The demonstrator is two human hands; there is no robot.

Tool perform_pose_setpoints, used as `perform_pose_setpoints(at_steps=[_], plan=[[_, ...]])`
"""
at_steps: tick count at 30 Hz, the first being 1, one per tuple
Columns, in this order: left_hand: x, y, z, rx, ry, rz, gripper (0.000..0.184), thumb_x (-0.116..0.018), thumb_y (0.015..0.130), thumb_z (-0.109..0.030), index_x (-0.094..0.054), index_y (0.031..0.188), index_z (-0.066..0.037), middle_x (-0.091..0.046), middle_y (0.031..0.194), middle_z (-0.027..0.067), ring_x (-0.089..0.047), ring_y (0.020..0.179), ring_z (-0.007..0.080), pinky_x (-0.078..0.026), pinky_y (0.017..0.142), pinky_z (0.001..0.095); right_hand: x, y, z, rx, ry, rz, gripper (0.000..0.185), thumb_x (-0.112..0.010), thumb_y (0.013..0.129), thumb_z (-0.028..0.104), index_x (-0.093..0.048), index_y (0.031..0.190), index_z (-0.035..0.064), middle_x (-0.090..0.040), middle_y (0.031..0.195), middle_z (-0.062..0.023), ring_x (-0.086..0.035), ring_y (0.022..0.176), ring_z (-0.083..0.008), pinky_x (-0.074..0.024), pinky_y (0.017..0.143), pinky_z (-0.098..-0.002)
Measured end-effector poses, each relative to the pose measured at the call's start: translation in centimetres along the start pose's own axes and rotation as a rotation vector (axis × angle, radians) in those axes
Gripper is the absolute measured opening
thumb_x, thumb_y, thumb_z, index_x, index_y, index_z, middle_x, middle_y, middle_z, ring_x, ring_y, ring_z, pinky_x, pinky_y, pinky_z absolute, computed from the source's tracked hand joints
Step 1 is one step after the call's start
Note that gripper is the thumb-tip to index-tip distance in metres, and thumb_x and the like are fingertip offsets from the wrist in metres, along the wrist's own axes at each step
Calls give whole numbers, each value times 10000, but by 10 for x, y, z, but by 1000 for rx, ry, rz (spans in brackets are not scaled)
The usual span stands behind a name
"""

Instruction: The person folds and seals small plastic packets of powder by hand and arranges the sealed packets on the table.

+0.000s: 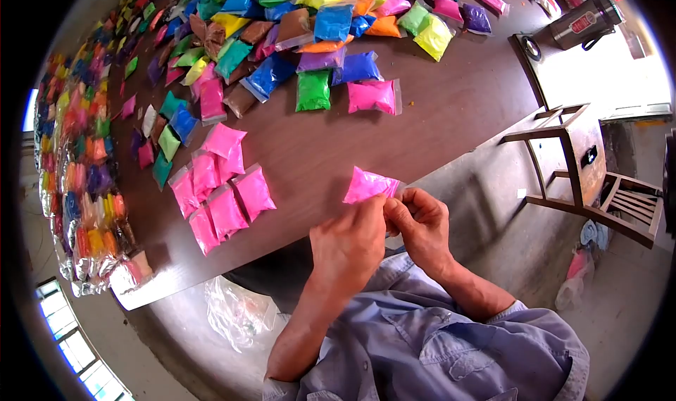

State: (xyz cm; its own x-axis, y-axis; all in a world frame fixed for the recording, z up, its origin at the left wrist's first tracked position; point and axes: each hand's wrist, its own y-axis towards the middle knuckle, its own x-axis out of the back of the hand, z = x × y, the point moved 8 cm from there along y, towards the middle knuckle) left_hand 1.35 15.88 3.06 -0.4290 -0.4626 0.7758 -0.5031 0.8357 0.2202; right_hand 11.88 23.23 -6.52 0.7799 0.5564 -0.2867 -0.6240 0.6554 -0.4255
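Note:
A small clear bag of bright pink filling (pixel 370 185) is held up at the near edge of the table. My left hand (pixel 350 237) pinches its lower edge, fingers closed. Close against it, my right hand (pixel 422 225) grips the bag's right end between thumb and fingers. The fingertips of both hands nearly meet, and part of the bag's edge is hidden behind them. To the left, several similar pink bags (pixel 227 211) lie grouped on the brown table (pixel 303 161).
A large heap of coloured bags (pixel 331 24) covers the far side of the table. Packed rows of coloured bags (pixel 84 190) line the left. A steel flask (pixel 584 22) lies at the far right, near a wooden stool (pixel 584 154). Clear plastic (pixel 239 313) hangs below the table edge.

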Motion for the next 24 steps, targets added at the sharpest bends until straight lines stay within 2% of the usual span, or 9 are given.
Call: perform_pose_setpoints(at_steps=[4, 7, 9, 11, 13, 16, 19, 21, 24], plan=[[3, -1, -11, -187, 333, -51, 286, -712, 818, -78, -674, 1101, -96, -637, 788, 7, -658, 617, 202, -512, 526, 349, -1, -1, 2, 5, -21, -22, 197, -710, 979, 154, -660, 966, -36, -680, 814, -17, -628, 713, -72, -521, 631, -229], [9, 5, 2, -66, 415, -31, 317, -693, 837, -93, -670, 1154, -89, -626, 790, 16, -653, 639, 194, -513, 546, 339, 1, -5, 9, -2, -65, -58, 211, -721, 972, 164, -658, 968, -37, -677, 810, -17, -627, 711, -73, -519, 628, -228], [8, 6, -1, -78, 364, -59, 309, -690, 836, -111, -669, 1143, -90, -618, 785, 12, -649, 640, 188, -507, 538, 330, 4, -4, 8, 5, -88, -64, 210, -720, 974, 164, -657, 971, -36, -677, 808, -16, -627, 707, -73, -517, 626, -226], [-1, 1, -17, -197, 222, -16, 305, -696, 837, -121, -665, 1139, -90, -615, 773, 15, -656, 652, 192, -513, 552, 332, 4, -3, 7, 12, -107, -71, 209, -719, 976, 163, -656, 974, -36, -677, 805, -16, -627, 704, -72, -516, 623, -225], [-2, 5, -14, -172, 254, -7, 290, -695, 837, -121, -663, 1124, -96, -618, 777, 18, -664, 667, 198, -519, 570, 340, 1, -3, 8, 37, 51, -65, 200, -715, 982, 160, -659, 972, -32, -678, 807, -14, -626, 707, -66, -515, 624, -223], [-4, 13, -5, -122, 314, 12, 260, -694, 838, -121, -657, 1095, -108, -625, 785, 26, -678, 696, 210, -532, 606, 356, 3, -4, 9, 14, -50, -49, 193, -713, 986, 156, -665, 978, -31, -682, 814, -12, -623, 722, -55, -519, 630, -225], [0, 18, -4, -127, 293, -41, 253, -696, 834, -125, -653, 1084, -126, -634, 794, 26, -677, 674, 211, -528, 565, 362, 1, -3, 17, 48, -72, -56, 182, -710, 985, 148, -672, 982, -30, -682, 813, -12, -625, 726, -57, -521, 633, -226], [2, 15, -2, -54, 233, -20, 273, -699, 830, -130, -657, 1099, -143, -634, 784, 33, -674, 650, 222, -524, 536, 375, 7, -2, 12, 57, -89, -55, 174, -707, 983, 139, -673, 980, -32, -686, 815, -14, -630, 724, -62, -520, 629, -226], [-8, 5, -13, -135, 197, 2, 268, -694, 842, -125, -659, 1106, -155, -647, 794, 38, -681, 642, 231, -526, 531, 384, 7, -2, 8, 72, -93, -50, 165, -707, 978, 127, -675, 972, -35, -693, 816, -20, -635, 718, -70, -516, 623, -226]])
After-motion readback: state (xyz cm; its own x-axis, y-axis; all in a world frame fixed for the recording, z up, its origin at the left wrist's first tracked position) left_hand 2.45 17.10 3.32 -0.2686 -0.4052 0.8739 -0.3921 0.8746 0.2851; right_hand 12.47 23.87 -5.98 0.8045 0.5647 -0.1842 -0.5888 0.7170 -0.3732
